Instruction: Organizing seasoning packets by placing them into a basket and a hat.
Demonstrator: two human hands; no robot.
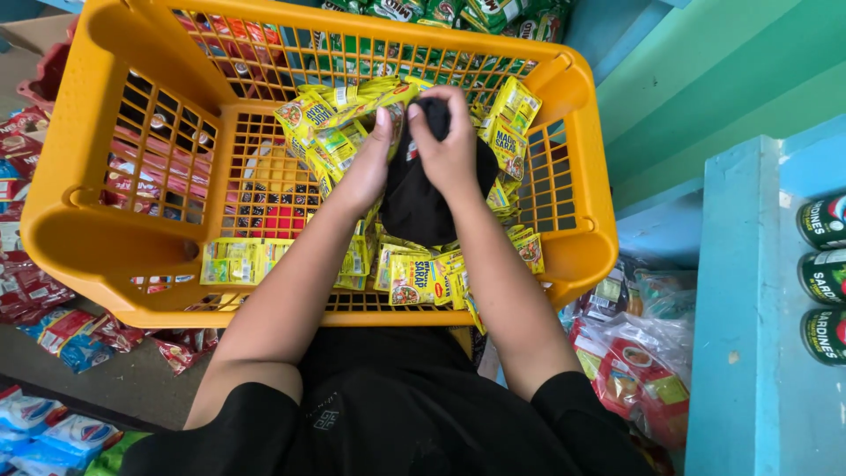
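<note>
Both my hands are inside a large orange plastic basket (79, 229). My left hand (366, 172) and my right hand (449, 145) together grip a black plastic bag (419, 207) near its top. Strips of small yellow seasoning sachets (330, 119) spill around the bag, some draped over my left hand's side, more lying on the basket floor (414, 278). The bag's opening is hidden by my fingers. My black shirt fills the bottom of the view.
Red sachet packs (53, 326) and blue-white packs (53, 432) lie on the shelf at left. Green packets (441, 11) sit beyond the basket. A light blue shelf post (749, 308) stands at right with dark cans (824, 273) and bagged goods (634, 370) below.
</note>
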